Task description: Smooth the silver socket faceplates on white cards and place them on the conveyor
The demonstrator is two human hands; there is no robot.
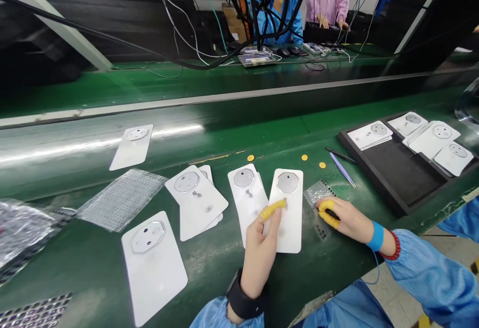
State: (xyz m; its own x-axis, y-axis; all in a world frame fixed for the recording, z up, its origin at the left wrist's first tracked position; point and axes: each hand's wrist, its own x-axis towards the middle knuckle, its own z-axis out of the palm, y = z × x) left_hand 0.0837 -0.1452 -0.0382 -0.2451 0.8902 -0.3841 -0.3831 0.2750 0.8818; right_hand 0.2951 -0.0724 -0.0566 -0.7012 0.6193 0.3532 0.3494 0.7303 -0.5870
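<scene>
Fingers (271, 210) of the left hand (258, 255), in yellow cots, lie across the left edge of a white card (291, 231); whether they grip it, I cannot tell. That card sits lower centre on the green desk (224, 280), its long axis running up and down the frame. Narrowly pinched fingers (326, 206) of the right hand (348, 221) rest just right of it, on a clear dotted sheet (318, 192), with the left hand nearer the card

Blue sleeves (430, 278), yellow finger cots (327, 206), red beads (392, 246)
</scene>
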